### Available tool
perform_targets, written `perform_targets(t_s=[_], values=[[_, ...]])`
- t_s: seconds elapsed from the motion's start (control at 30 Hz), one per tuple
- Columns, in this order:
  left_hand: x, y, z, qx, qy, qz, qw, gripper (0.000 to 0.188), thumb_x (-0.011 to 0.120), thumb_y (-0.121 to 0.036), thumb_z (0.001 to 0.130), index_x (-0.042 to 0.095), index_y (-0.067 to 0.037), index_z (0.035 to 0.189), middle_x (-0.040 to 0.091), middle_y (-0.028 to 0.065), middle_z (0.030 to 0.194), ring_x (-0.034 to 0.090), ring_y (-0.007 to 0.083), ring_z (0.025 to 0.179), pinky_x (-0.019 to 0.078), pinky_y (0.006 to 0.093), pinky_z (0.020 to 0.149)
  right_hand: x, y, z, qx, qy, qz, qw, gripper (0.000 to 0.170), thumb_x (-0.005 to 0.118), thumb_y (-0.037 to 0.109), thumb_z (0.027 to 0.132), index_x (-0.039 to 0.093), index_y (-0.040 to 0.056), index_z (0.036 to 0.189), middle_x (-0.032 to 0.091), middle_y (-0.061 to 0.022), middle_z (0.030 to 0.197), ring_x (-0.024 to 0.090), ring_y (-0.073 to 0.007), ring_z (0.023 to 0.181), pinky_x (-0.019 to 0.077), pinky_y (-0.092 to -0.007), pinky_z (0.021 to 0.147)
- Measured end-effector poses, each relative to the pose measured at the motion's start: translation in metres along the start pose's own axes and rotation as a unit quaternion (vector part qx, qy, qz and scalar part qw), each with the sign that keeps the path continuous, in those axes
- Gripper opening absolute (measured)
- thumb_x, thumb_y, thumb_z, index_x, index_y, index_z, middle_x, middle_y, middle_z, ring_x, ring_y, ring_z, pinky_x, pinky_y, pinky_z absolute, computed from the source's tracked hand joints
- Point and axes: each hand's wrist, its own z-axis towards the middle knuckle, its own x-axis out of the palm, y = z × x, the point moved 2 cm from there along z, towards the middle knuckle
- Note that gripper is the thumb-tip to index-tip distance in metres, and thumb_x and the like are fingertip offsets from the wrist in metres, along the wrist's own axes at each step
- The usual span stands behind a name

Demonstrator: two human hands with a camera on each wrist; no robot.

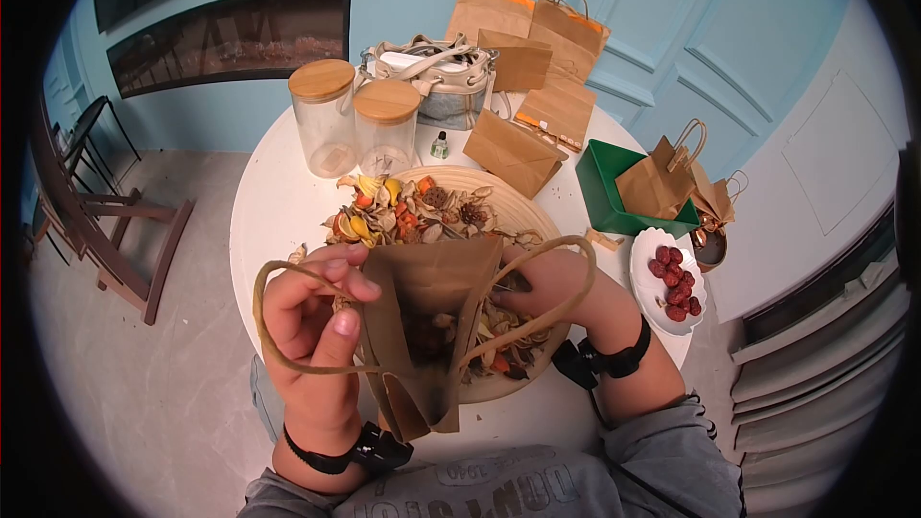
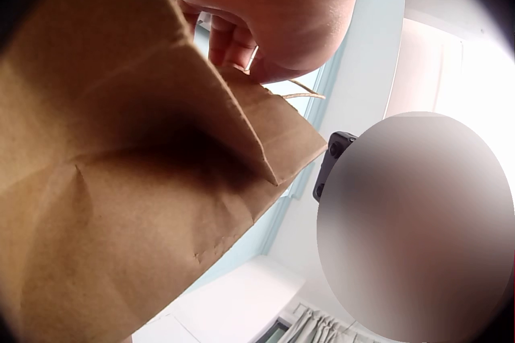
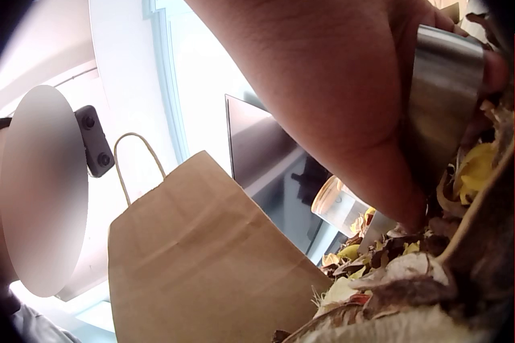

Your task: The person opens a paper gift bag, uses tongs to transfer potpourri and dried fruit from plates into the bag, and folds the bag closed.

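Note:
My left hand (image 1: 321, 321) holds an upright brown paper bag (image 1: 427, 269) at its left side, with one twisted handle looped around the fingers. The bag's mouth gapes toward me, its inside shaded. Beyond its right handle my right hand (image 1: 552, 283) reaches down into dried flowers and petals (image 1: 413, 216) heaped in a round woven tray (image 1: 537, 211). In the right wrist view, this hand grips a shiny metal tool (image 3: 447, 90), a broad smooth band whose lower end is hidden among the petals; I cannot tell its kind. Yellow and orange pieces mix with brown ones.
Two glass jars (image 1: 323, 125) with wooden lids stand behind the tray, near a small green-labelled bottle (image 1: 439, 145) and a handbag (image 1: 451, 86). More paper bags (image 1: 513, 153) stand at the back. A green bin (image 1: 600, 177) and a white dish (image 1: 662, 307) of red dates are at right.

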Motion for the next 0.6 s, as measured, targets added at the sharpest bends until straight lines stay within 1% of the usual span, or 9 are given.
perform_targets(t_s=[0.13, 0.23, 0.47, 0.6], values=[[0.0002, 0.0, 0.001, 0.011, 0.008, 0.002, 1.0, 0.03, 0.058, -0.006, 0.085, 0.052, -0.002, 0.113, 0.056, 0.02, 0.116, 0.057, 0.0176, 0.092, 0.0408, 0.0371, 0.094, 0.0017, -0.0025, 0.0013, -0.007, -0.002, 0.005, 1.0, 0.035, 0.063, 0.03, 0.083, 0.055, 0.0039, 0.105, 0.065, -0.0196, 0.092, 0.062, -0.0377, 0.088, 0.049, -0.0446, 0.076], [0.0, 0.0002, 0.0007, 0.01, 0.008, 0.003, 1.0, 0.03, 0.058, -0.006, 0.085, 0.052, -0.002, 0.114, 0.056, 0.02, 0.116, 0.057, 0.0176, 0.092, 0.0408, 0.0373, 0.094, 0.0036, -0.0042, 0.0013, -0.019, -0.02, 0.0, 1.0, 0.035, 0.063, 0.031, 0.083, 0.055, 0.0043, 0.105, 0.065, -0.0194, 0.092, 0.062, -0.0376, 0.088, 0.0491, -0.0444, 0.076], [-0.0002, 0.0008, 0.0013, 0.01, 0.009, 0.0, 1.0, 0.03, 0.058, -0.005, 0.085, 0.052, -0.001, 0.114, 0.056, 0.0203, 0.116, 0.057, 0.0179, 0.093, 0.0407, 0.0377, 0.094, 0.0065, -0.0074, 0.0028, -0.024, -0.022, 0.007, 0.999, 0.035, 0.063, 0.032, 0.084, 0.055, 0.0052, 0.104, 0.065, -0.0187, 0.092, 0.062, -0.0375, 0.087, 0.0492, -0.0442, 0.075], [0.0004, 0.0009, 0.0017, 0.017, 0.01, 0.006, 1.0, 0.029, 0.058, -0.005, 0.085, 0.051, -0.001, 0.114, 0.057, 0.019, 0.112, 0.057, 0.0192, 0.095, 0.0398, 0.0386, 0.096, 0.0073, -0.0063, 0.003, -0.03, -0.03, 0.01, 0.999, 0.035, 0.063, 0.032, 0.084, 0.055, 0.0049, 0.104, 0.065, -0.0192, 0.091, 0.062, -0.0381, 0.086, 0.0491, -0.0446, 0.075]])
